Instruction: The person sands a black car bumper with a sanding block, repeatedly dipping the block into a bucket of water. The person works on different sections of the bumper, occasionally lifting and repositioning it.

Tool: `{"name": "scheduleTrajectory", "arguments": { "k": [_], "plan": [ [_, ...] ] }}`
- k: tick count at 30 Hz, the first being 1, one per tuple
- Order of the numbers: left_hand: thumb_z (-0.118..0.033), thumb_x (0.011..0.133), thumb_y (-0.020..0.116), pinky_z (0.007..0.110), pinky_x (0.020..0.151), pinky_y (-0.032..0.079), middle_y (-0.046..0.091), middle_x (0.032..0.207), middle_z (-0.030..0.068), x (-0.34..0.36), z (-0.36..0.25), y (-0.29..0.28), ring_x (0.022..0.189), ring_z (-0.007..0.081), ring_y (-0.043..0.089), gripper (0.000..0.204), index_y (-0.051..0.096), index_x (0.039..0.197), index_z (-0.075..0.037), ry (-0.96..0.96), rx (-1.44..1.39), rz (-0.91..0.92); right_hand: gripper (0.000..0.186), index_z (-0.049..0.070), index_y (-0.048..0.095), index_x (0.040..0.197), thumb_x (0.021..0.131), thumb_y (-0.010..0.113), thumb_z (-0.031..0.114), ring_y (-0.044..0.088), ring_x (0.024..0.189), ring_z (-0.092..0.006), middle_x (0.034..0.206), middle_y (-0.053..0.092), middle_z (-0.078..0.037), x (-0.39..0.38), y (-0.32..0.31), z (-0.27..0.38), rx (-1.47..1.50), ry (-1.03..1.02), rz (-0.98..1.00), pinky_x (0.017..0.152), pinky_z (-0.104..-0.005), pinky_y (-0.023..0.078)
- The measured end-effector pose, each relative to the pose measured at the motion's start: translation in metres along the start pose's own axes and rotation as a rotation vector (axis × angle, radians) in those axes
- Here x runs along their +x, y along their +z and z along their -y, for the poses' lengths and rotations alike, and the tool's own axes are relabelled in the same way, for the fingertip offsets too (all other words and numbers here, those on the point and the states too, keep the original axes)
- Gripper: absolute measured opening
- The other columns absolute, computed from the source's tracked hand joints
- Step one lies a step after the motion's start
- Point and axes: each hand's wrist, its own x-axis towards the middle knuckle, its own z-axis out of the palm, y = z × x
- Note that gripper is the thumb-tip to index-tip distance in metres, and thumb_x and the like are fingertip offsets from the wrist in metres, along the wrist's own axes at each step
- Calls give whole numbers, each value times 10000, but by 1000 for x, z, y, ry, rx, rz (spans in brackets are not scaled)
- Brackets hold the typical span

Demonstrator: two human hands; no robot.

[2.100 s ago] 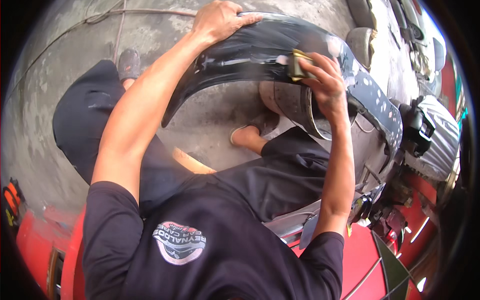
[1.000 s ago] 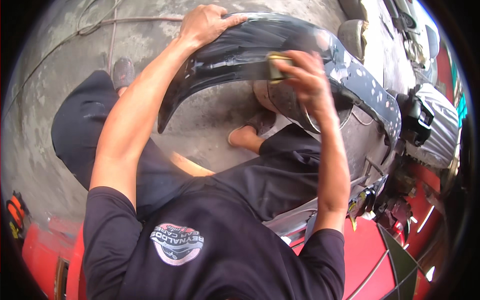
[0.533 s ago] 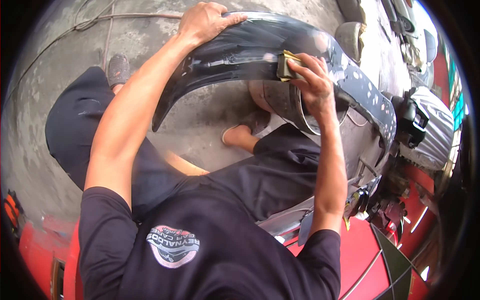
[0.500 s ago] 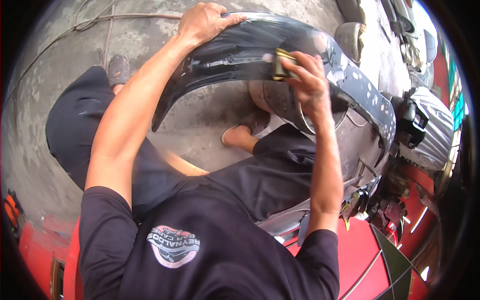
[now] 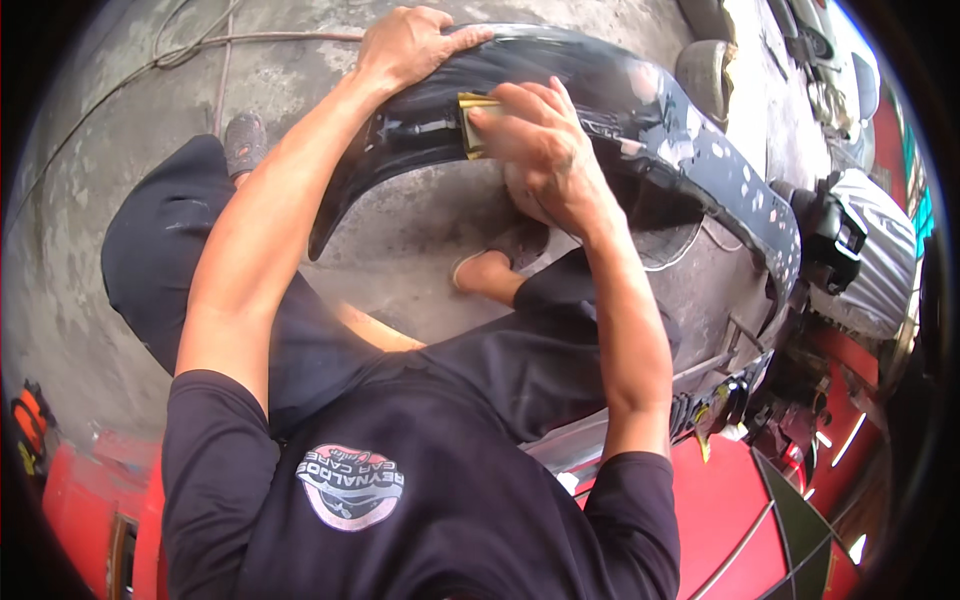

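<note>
Concrete floor [image 5: 120,170] surrounds the dark curved panel [image 5: 600,78]; our left hand [image 5: 408,48] grips its far edge, our right hand [image 5: 545,145] clasps a yellowish pad [image 5: 470,135] on it: a rubbing step, we judge, next needing even pressure.

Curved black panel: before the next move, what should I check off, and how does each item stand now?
1. Left hand on the panel's upper edge: ok.
2. Right hand holding the yellow-edged pad: ok.
3. Pad lying flat on the surface: cannot tell, fingers cover it.
4. Surface free of pale spots: not ok.
5. Hose off the panel's face: ok.
</note>
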Motion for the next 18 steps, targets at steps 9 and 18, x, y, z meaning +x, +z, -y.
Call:
{"name": "scheduleTrajectory", "arguments": {
  "k": [9, 18],
  "plan": [
    [-832, 915, 657, 479, 818, 591, 809, 884, 168, -2, -3, 1, 906, 358, 790, 773, 864, 1002, -91, 12, -48, 49, 431, 134, 816, 1259, 850, 753, 15, 629, 1338, -341, 1384, 701, -122, -33, -28, -35, -62, 86, -6, 1278, -565, 339],
    [-818, 925, 658, 479, 852, 596, 820, 944, 187, -5, 10, 8, 959, 365, 795, 793, 860, 1032, -59, 58, -61, -5, 542, 113, 802, 1295, 780, 824, -57, 647, 1310, -374, 1392, 715, -150, -47, -68, -68, -108, 104, 85, 1157, -450, 494]
  ]
}}
